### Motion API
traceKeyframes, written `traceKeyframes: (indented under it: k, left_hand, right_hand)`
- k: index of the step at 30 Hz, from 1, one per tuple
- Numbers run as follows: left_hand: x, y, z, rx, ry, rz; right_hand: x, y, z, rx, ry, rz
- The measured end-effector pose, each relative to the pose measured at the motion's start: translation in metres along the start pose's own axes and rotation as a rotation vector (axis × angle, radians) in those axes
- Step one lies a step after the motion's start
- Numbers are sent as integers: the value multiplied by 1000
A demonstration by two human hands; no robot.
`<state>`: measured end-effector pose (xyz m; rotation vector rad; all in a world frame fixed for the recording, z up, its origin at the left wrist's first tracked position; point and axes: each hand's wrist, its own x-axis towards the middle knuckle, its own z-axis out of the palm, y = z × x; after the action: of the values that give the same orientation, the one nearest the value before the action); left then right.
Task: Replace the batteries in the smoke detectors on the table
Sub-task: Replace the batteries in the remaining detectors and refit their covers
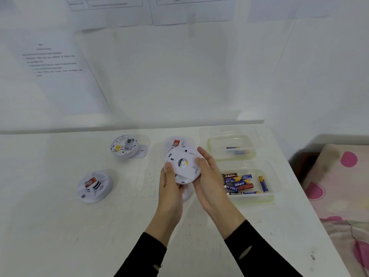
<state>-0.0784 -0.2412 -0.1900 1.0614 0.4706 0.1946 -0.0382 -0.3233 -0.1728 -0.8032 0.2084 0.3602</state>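
Both hands hold a round white smoke detector (184, 164) above the table, its back with a yellow and black label turned toward me. My left hand (171, 182) grips its lower left edge with the thumb on the rim. My right hand (207, 176) wraps its right side. A second detector (93, 185) with a red sticker lies face up at the left. A third (124, 145) lies on its face at the back with its compartment open, next to a loose white cover (142, 152). Another detector (175, 142) with a red label sits partly hidden behind the held one.
Two clear plastic trays stand at the right of the white table (79, 226): the near tray (269, 196) holds several AA batteries (239, 182), the far tray (211, 144) holds two. A pink patterned bed (339, 186) lies beyond the table's right edge. Papers hang on the wall.
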Motion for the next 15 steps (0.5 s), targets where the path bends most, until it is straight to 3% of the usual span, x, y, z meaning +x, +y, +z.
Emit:
traceKeyframes:
  k: [4,10,15]
  left_hand:
    - [3,28,-39,156,-109,-3]
    - [27,100,-118,260,-148,-351]
    - [65,140,-179,274,-76,-265]
  right_hand:
    - [0,13,15,-163,-89,-19]
    - [0,29,47,-873,-510,-259]
    - [8,72,86,-1203,-804,-599]
